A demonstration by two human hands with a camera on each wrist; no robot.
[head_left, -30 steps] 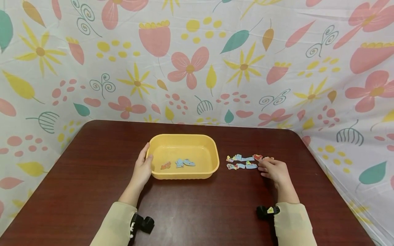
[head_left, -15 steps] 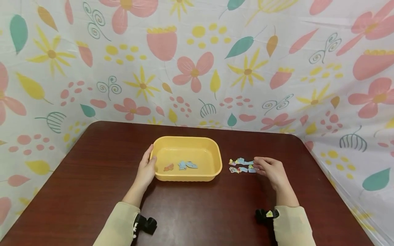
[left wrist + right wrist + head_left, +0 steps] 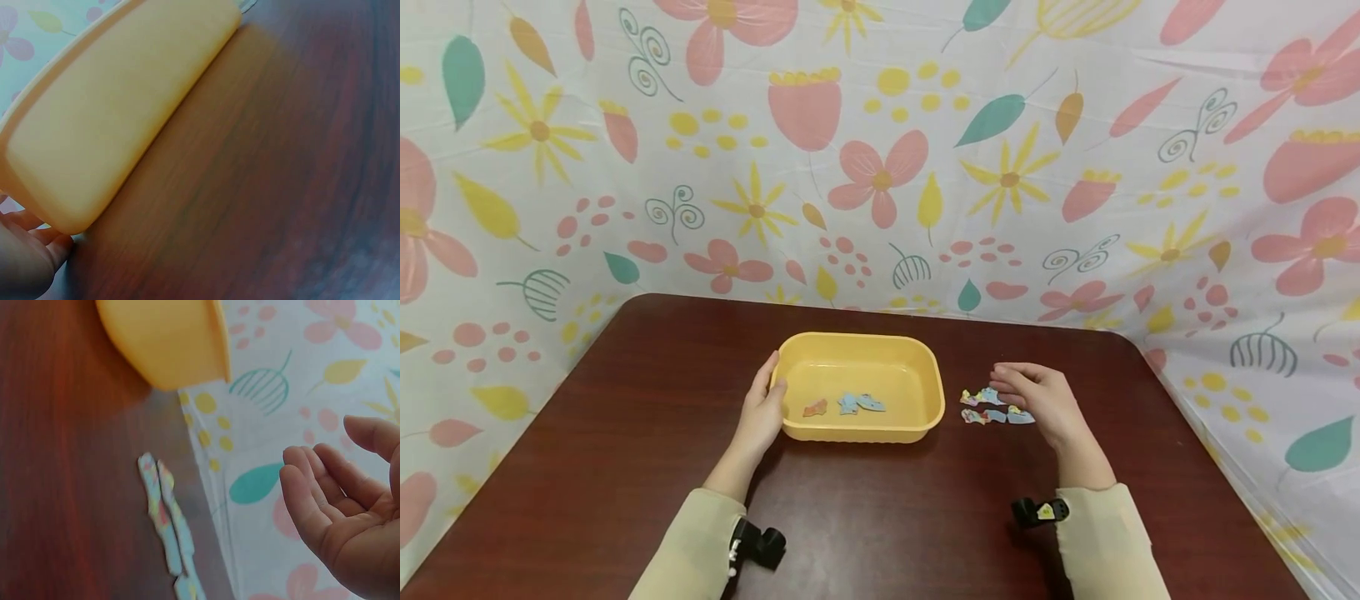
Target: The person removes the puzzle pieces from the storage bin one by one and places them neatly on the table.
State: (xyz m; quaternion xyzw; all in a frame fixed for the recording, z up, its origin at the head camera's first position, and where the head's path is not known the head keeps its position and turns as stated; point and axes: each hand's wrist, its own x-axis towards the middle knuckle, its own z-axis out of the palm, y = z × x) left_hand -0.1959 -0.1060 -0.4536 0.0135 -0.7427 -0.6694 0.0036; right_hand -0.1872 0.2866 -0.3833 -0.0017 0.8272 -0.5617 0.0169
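Note:
At the left end of a yellow plastic tray (image 3: 861, 434), my left hand (image 3: 762, 417) grips the rim, its thumb over the edge. The left wrist view shows the fingers (image 3: 57, 247) against the tray's corner. Inside the tray lie an orange puzzle piece (image 3: 815, 407) and light-blue puzzle pieces (image 3: 871, 403). My right hand (image 3: 1041, 402) hovers above two rows of printed puzzle pieces (image 3: 976, 416) right of the tray, partly covering them. In the right wrist view its fingers are relaxed, apart from the thumb, with nothing between them; the rows (image 3: 164, 515) lie below.
The dark wooden table (image 3: 880, 517) carries the tray and pieces. A white floral cloth (image 3: 880, 167) hangs behind the table and along its sides. A black camera is strapped to each wrist over beige sleeves (image 3: 688, 546).
My right hand has lifted off the right end of the piece rows and moved left and up over them. The left hand stays on the tray. The head view has shifted slightly.

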